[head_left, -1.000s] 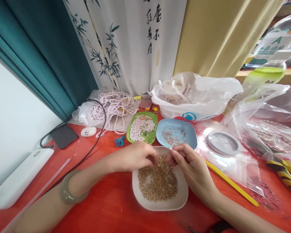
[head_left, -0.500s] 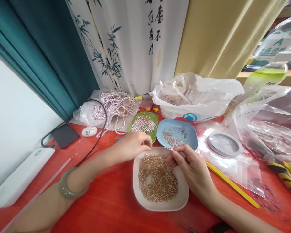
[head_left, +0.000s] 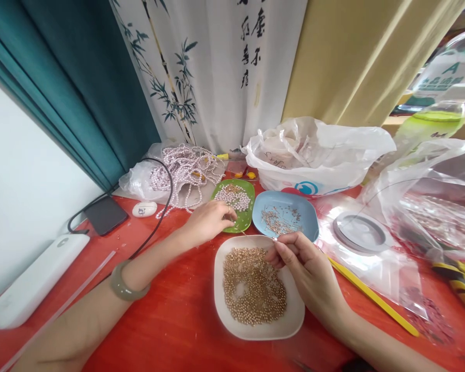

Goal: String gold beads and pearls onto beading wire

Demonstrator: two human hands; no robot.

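Note:
My left hand (head_left: 209,221) reaches into the green dish (head_left: 245,225) of white pearl beads, its fingertips pinched among the beads. My right hand (head_left: 300,258) hovers over the far right edge of the white dish (head_left: 256,329) full of small gold beads, fingers pinched on something thin that I cannot make out. A blue dish (head_left: 306,219) with thin metal pins lies just beyond my right hand. A jade bangle sits on my left wrist.
Pearl strands (head_left: 184,170) lie on a plastic bag at the back left, near a phone (head_left: 104,214) with a black cable. A white plastic bag (head_left: 318,155) stands behind the dishes. Clear bags (head_left: 422,206), a tape roll (head_left: 358,232), a yellow stick (head_left: 372,297) and pliers (head_left: 459,274) fill the right. A white box (head_left: 31,284) lies left.
My left hand has left the white dish and moved back-left to the green dish of pearl beads. My right hand has stayed in place, still pinched.

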